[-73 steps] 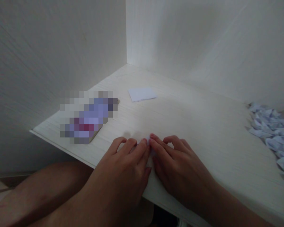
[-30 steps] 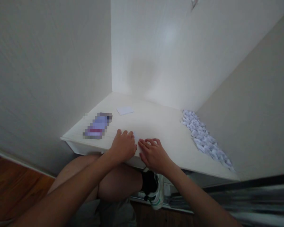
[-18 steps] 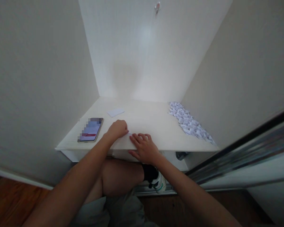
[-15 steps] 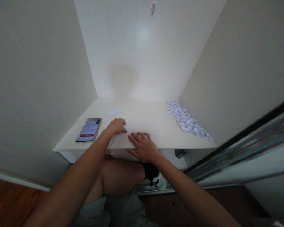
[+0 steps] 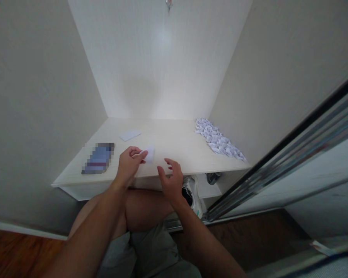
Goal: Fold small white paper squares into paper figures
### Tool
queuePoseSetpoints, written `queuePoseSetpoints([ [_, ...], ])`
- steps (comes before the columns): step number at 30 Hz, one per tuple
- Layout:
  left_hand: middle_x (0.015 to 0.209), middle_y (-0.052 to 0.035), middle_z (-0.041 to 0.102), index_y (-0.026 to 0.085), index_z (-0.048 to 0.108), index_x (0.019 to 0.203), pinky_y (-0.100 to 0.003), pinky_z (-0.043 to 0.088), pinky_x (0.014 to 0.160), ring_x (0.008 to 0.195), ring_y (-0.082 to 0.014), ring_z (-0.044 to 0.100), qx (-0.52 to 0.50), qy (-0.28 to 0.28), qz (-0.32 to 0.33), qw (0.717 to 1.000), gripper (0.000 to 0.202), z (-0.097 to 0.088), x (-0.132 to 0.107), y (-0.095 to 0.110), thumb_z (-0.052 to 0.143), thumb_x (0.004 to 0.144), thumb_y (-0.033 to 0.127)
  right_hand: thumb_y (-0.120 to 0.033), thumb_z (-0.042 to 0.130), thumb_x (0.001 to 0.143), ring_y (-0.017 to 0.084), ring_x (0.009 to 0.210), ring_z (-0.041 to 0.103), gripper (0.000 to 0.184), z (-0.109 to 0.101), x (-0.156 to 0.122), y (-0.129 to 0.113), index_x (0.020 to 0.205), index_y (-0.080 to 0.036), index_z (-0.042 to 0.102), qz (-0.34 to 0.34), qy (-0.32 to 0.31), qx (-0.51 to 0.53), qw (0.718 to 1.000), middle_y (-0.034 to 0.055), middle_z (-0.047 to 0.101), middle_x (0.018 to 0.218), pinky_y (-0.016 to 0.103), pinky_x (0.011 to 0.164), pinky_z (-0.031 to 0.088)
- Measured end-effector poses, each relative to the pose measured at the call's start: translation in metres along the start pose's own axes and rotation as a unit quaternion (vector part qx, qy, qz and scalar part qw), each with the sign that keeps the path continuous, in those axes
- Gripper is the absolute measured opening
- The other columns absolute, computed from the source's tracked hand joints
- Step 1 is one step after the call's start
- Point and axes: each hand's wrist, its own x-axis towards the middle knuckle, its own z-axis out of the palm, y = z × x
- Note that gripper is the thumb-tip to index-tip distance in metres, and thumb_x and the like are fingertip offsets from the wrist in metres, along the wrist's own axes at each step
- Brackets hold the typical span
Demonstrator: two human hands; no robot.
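Note:
My left hand point(image 5: 129, 165) pinches a small white folded paper point(image 5: 149, 153) by its left edge and holds it just above the white shelf point(image 5: 176, 144). A little to the right and nearer the shelf's front edge, my right hand point(image 5: 171, 178) hovers with its fingers spread and curled, holding nothing. A flat white paper sheet point(image 5: 130, 135) lies further back on the shelf. A phone point(image 5: 98, 163) lies to the left of my left hand.
A heap of several folded white paper pieces point(image 5: 217, 141) runs along the shelf's right side by the wall. Walls close the alcove on three sides. A sliding door rail point(image 5: 278, 166) crosses at the right. My knees and a shoe point(image 5: 193, 193) sit below the shelf.
Both hands pressed the paper flat on the shelf before. Now my left hand has lifted it and my right hand has come off it. The camera has pulled back.

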Motion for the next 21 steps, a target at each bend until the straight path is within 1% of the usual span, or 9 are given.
queuePoseSetpoints([
  [2,0.09,0.0006,0.064,0.021,0.048,0.088,-0.031,0.063,0.074,0.077,-0.0137,0.069,-0.068,0.035,0.006,0.997,0.043,0.013,-0.026,-0.004,0.073,0.077,0.055,-0.042,0.067,0.096,0.025,0.101,0.073,0.038,0.006,-0.011,-0.01,0.125,-0.017,0.065,0.079,0.012,0.124,0.989,0.0156,0.075,0.119,0.038,0.082,0.061],
  [4,0.091,0.0032,0.062,0.02,0.052,0.093,-0.035,0.066,0.079,0.077,-0.0129,0.071,-0.22,0.069,-0.012,0.973,0.047,0.023,-0.045,-0.005,0.086,0.07,0.044,-0.038,0.069,0.093,0.022,0.091,0.074,0.035,0.008,-0.015,-0.019,0.123,-0.019,0.065,0.119,0.003,0.203,0.972,0.0114,0.077,0.108,0.036,0.079,0.062],
  [6,0.092,0.0032,0.065,0.021,0.056,0.101,-0.036,0.066,0.08,0.079,-0.0142,0.073,-0.264,0.063,-0.013,0.963,0.051,0.028,-0.057,-0.005,0.09,0.068,0.039,-0.035,0.07,0.091,0.021,0.086,0.074,0.031,0.006,-0.012,-0.023,0.119,-0.021,0.066,0.131,-0.002,0.242,0.961,0.0073,0.077,0.098,0.036,0.081,0.063],
  [8,0.092,0.0014,0.069,0.02,0.059,0.109,-0.036,0.067,0.08,0.081,-0.017,0.075,-0.238,0.029,-0.007,0.971,0.054,0.028,-0.061,-0.005,0.09,0.07,0.039,-0.033,0.07,0.09,0.02,0.084,0.074,0.03,0.001,-0.005,-0.024,0.117,-0.021,0.066,0.133,-0.01,0.258,0.957,0.0052,0.075,0.094,0.036,0.081,0.063],
  [11,0.093,-0.0023,0.072,0.019,0.063,0.112,-0.034,0.066,0.075,0.079,-0.0198,0.076,-0.169,-0.026,0.003,0.985,0.055,0.023,-0.059,-0.003,0.089,0.071,0.044,-0.032,0.07,0.088,0.02,0.087,0.073,0.034,-0.008,0.008,-0.021,0.12,-0.021,0.066,0.134,-0.039,0.266,0.954,0.0064,0.073,0.102,0.034,0.077,0.064],
  [14,0.096,-0.0047,0.074,0.018,0.066,0.11,-0.033,0.065,0.07,0.075,-0.0199,0.076,-0.15,-0.052,0.007,0.987,0.056,0.018,-0.057,-0.001,0.09,0.069,0.048,-0.034,0.073,0.085,0.019,0.089,0.072,0.04,-0.015,0.018,-0.017,0.122,-0.022,0.067,0.122,-0.063,0.248,0.959,0.009,0.07,0.113,0.031,0.071,0.063],
  [16,0.09,-0.0045,0.075,0.018,0.067,0.11,-0.034,0.065,0.069,0.073,-0.0207,0.076,-0.151,-0.065,0.008,0.986,0.057,0.014,-0.057,0.0,0.09,0.068,0.048,-0.033,0.075,0.084,0.019,0.089,0.072,0.038,-0.017,0.023,-0.015,0.121,-0.022,0.07,0.099,-0.087,0.217,0.967,0.0092,0.069,0.116,0.031,0.072,0.062],
  [18,0.081,-0.0033,0.075,0.017,0.067,0.11,-0.034,0.065,0.067,0.071,-0.0212,0.076,-0.141,-0.078,0.011,0.987,0.056,0.01,-0.055,0.002,0.09,0.069,0.047,-0.032,0.074,0.085,0.018,0.084,0.071,0.034,-0.018,0.028,-0.014,0.118,-0.023,0.073,0.088,-0.126,0.204,0.967,0.0066,0.07,0.108,0.031,0.073,0.061],
  [21,0.073,-0.0014,0.074,0.017,0.069,0.111,-0.032,0.064,0.064,0.065,-0.0199,0.074,-0.117,-0.079,0.019,0.99,0.052,0.005,-0.044,0.006,0.089,0.071,0.043,-0.031,0.072,0.087,0.016,0.073,0.071,0.03,-0.012,0.042,-0.012,0.115,-0.023,0.074,0.098,-0.172,0.242,0.95,0.0004,0.069,0.087,0.031,0.069,0.058],
])
